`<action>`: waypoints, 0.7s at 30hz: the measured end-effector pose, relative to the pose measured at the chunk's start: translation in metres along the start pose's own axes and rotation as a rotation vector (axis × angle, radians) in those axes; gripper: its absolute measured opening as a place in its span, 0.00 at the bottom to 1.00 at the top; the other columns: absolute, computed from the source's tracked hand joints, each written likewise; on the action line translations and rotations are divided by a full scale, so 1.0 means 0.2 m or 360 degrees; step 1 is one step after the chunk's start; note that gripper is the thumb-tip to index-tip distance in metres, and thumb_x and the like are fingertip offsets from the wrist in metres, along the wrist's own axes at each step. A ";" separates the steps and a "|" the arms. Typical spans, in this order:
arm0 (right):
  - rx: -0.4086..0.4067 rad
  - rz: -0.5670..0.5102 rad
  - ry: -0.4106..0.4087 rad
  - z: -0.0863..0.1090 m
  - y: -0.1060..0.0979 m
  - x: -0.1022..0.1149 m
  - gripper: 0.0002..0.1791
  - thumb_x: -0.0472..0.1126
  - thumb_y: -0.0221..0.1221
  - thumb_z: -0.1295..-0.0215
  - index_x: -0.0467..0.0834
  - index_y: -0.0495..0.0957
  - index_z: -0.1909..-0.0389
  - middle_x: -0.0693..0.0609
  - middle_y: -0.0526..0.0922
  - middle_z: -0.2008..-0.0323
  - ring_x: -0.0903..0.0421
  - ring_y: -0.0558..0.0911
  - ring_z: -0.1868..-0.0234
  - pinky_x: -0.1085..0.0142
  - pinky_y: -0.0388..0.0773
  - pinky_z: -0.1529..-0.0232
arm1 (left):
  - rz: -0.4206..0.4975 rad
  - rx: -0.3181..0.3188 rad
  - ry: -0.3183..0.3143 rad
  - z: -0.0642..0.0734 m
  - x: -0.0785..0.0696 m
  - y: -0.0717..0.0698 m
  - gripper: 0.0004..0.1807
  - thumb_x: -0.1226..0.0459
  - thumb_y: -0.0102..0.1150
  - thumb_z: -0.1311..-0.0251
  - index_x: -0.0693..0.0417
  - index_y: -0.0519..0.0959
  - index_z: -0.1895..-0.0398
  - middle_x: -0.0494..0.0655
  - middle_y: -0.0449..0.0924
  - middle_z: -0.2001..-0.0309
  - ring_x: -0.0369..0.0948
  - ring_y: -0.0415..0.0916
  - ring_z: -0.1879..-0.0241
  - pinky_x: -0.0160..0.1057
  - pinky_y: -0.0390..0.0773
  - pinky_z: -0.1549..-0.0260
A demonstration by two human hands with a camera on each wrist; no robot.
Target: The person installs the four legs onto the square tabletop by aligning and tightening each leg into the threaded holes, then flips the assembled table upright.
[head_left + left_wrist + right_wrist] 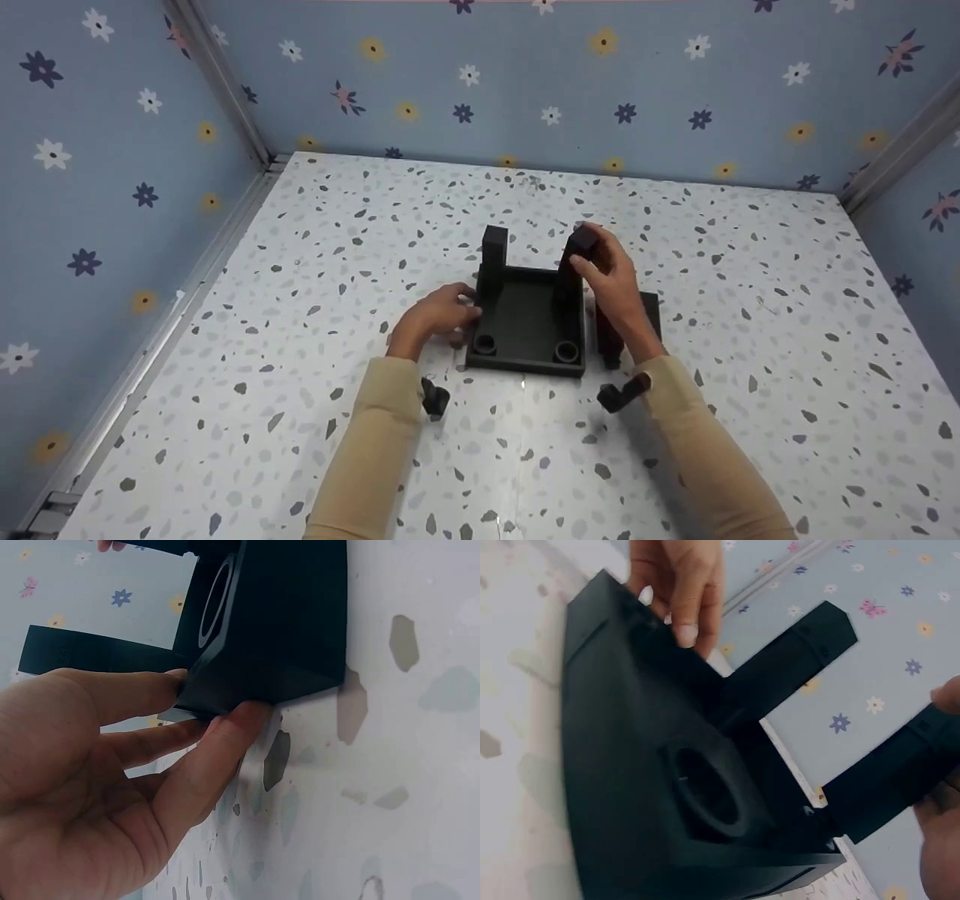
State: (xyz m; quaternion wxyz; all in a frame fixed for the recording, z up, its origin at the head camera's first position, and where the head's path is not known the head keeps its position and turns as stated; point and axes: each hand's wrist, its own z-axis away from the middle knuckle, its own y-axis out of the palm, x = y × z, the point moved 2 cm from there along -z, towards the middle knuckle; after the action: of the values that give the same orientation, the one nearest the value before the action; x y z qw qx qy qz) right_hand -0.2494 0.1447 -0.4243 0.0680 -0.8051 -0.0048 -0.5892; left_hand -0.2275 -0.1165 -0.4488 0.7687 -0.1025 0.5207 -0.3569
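A black square table top (pixel 527 319) lies underside up, with raised rims and round sockets (pixel 566 351) at its two near corners. One black leg (pixel 493 259) stands upright at the far left corner. My right hand (pixel 611 281) grips the upper end of another black leg (pixel 892 772) at the far right corner; this leg leans slightly, and a narrower stub shows at its lower end in the right wrist view. My left hand (pixel 442 311) holds the table top's left edge, thumb and fingertips against it, as the left wrist view (pixel 150 757) shows.
Further black pieces (pixel 651 311) lie on the speckled table (pixel 360 225) right of the table top, partly hidden under my right hand and wrist. Flower-patterned panels (pixel 525 82) rise behind and at both sides. Dark wrist-camera mounts (pixel 621 394) jut from both sleeves.
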 end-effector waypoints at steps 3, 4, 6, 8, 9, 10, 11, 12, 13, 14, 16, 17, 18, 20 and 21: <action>0.0060 -0.0144 0.0003 -0.02 -0.02 -0.03 0.30 0.33 0.57 0.35 0.36 0.62 0.32 0.38 0.71 0.38 0.56 0.74 0.43 0.69 0.74 0.50 | 0.0064 0.0016 -0.0008 0.00 0.00 0.00 0.23 0.60 0.51 0.33 0.55 0.68 0.36 0.55 0.77 0.47 0.47 0.77 0.50 0.46 0.72 0.45; 0.0073 -0.0180 0.0014 -0.02 -0.03 -0.03 0.30 0.32 0.57 0.36 0.35 0.63 0.33 0.37 0.70 0.37 0.56 0.74 0.43 0.70 0.75 0.50 | 0.0086 0.0020 -0.0016 0.00 0.00 0.01 0.23 0.60 0.51 0.33 0.55 0.68 0.36 0.55 0.77 0.48 0.46 0.77 0.51 0.45 0.74 0.46; 0.0098 -0.0222 0.0029 -0.02 -0.03 -0.03 0.30 0.32 0.57 0.37 0.36 0.63 0.33 0.37 0.70 0.36 0.55 0.74 0.41 0.70 0.75 0.49 | 0.0132 0.0031 -0.0032 0.00 0.00 0.01 0.23 0.61 0.52 0.33 0.56 0.67 0.35 0.55 0.77 0.48 0.46 0.78 0.51 0.44 0.76 0.49; 0.0107 -0.0218 0.0052 -0.02 -0.03 -0.03 0.30 0.32 0.58 0.37 0.37 0.64 0.33 0.37 0.71 0.37 0.55 0.74 0.40 0.70 0.75 0.48 | 0.0137 0.0032 -0.0039 0.00 0.00 0.01 0.24 0.61 0.52 0.33 0.55 0.67 0.35 0.55 0.77 0.49 0.46 0.78 0.52 0.43 0.77 0.50; 0.0109 -0.0215 0.0061 -0.03 -0.04 -0.03 0.30 0.32 0.59 0.37 0.37 0.64 0.33 0.37 0.71 0.37 0.55 0.74 0.40 0.69 0.75 0.48 | 0.0145 0.0033 -0.0044 0.00 0.00 0.01 0.24 0.61 0.52 0.33 0.55 0.67 0.35 0.55 0.78 0.49 0.46 0.78 0.52 0.43 0.77 0.50; 0.0108 -0.0202 0.0068 -0.03 -0.04 -0.03 0.30 0.32 0.59 0.37 0.38 0.65 0.33 0.36 0.71 0.37 0.55 0.74 0.40 0.70 0.75 0.47 | 0.0152 0.0034 -0.0047 0.00 0.00 0.01 0.24 0.61 0.52 0.33 0.55 0.67 0.35 0.55 0.78 0.49 0.46 0.78 0.52 0.43 0.77 0.50; 0.0109 -0.0187 0.0075 -0.03 -0.04 -0.03 0.30 0.33 0.60 0.37 0.38 0.65 0.34 0.36 0.71 0.37 0.55 0.75 0.41 0.70 0.75 0.47 | 0.0150 0.0035 -0.0046 0.00 0.00 0.01 0.24 0.61 0.52 0.33 0.55 0.67 0.35 0.55 0.78 0.50 0.46 0.78 0.52 0.43 0.77 0.50; 0.0107 -0.0170 0.0084 -0.03 -0.04 -0.03 0.30 0.33 0.60 0.37 0.39 0.66 0.34 0.36 0.71 0.37 0.55 0.75 0.41 0.70 0.75 0.47 | 0.0149 0.0036 -0.0044 0.00 0.00 0.01 0.24 0.61 0.52 0.33 0.55 0.67 0.35 0.55 0.78 0.50 0.46 0.78 0.52 0.43 0.77 0.50; 0.0105 -0.0154 0.0092 -0.04 -0.04 -0.03 0.30 0.34 0.60 0.37 0.39 0.66 0.34 0.36 0.71 0.37 0.55 0.76 0.42 0.70 0.75 0.47 | 0.0150 0.0037 -0.0042 0.00 0.00 0.01 0.24 0.61 0.52 0.33 0.55 0.67 0.35 0.55 0.78 0.49 0.46 0.78 0.52 0.43 0.77 0.50; 0.0099 -0.0136 0.0098 -0.04 -0.04 -0.03 0.30 0.34 0.61 0.37 0.39 0.66 0.34 0.36 0.71 0.38 0.55 0.77 0.43 0.70 0.76 0.48 | 0.0145 0.0038 -0.0039 0.00 0.00 0.01 0.24 0.61 0.52 0.33 0.55 0.67 0.35 0.55 0.78 0.49 0.46 0.78 0.51 0.43 0.77 0.50; 0.0083 -0.0103 0.0110 -0.04 -0.04 -0.03 0.30 0.34 0.62 0.38 0.38 0.67 0.35 0.37 0.73 0.39 0.56 0.77 0.45 0.70 0.76 0.49 | 0.0128 0.0035 -0.0036 0.00 0.00 0.01 0.24 0.61 0.52 0.33 0.55 0.67 0.35 0.55 0.78 0.49 0.47 0.78 0.51 0.43 0.77 0.50; 0.0075 -0.0088 0.0111 -0.04 -0.04 -0.03 0.30 0.34 0.62 0.38 0.38 0.67 0.35 0.38 0.74 0.40 0.56 0.77 0.45 0.70 0.76 0.49 | 0.0122 0.0033 -0.0034 0.00 0.00 0.01 0.24 0.61 0.52 0.33 0.55 0.67 0.35 0.55 0.77 0.49 0.47 0.78 0.51 0.43 0.77 0.50; 0.0064 -0.0086 0.0114 -0.04 -0.04 -0.03 0.30 0.33 0.62 0.39 0.37 0.67 0.35 0.38 0.75 0.41 0.56 0.78 0.46 0.70 0.77 0.50 | 0.0123 0.0035 -0.0031 0.00 0.00 0.01 0.24 0.61 0.52 0.33 0.55 0.67 0.35 0.55 0.77 0.49 0.47 0.78 0.51 0.43 0.77 0.50; 0.0040 -0.0071 0.0112 -0.04 -0.03 0.00 0.30 0.31 0.62 0.40 0.35 0.68 0.36 0.39 0.76 0.44 0.57 0.78 0.48 0.70 0.78 0.51 | 0.0114 0.0031 -0.0027 0.00 0.00 0.01 0.24 0.61 0.52 0.33 0.55 0.67 0.35 0.55 0.77 0.49 0.47 0.78 0.51 0.43 0.77 0.51; 0.0030 -0.0060 0.0111 -0.03 -0.03 0.01 0.30 0.31 0.63 0.40 0.34 0.68 0.36 0.40 0.77 0.45 0.57 0.78 0.48 0.70 0.78 0.52 | 0.0112 0.0030 -0.0024 0.00 0.00 0.01 0.23 0.61 0.52 0.33 0.56 0.67 0.36 0.55 0.77 0.49 0.47 0.78 0.51 0.43 0.77 0.51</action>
State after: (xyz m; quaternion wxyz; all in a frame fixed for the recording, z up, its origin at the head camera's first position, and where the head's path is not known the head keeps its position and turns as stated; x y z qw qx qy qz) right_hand -0.2558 0.1492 -0.4193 0.0647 -0.7833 -0.0233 -0.6179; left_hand -0.2272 -0.1154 -0.4492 0.7857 -0.0795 0.5147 -0.3337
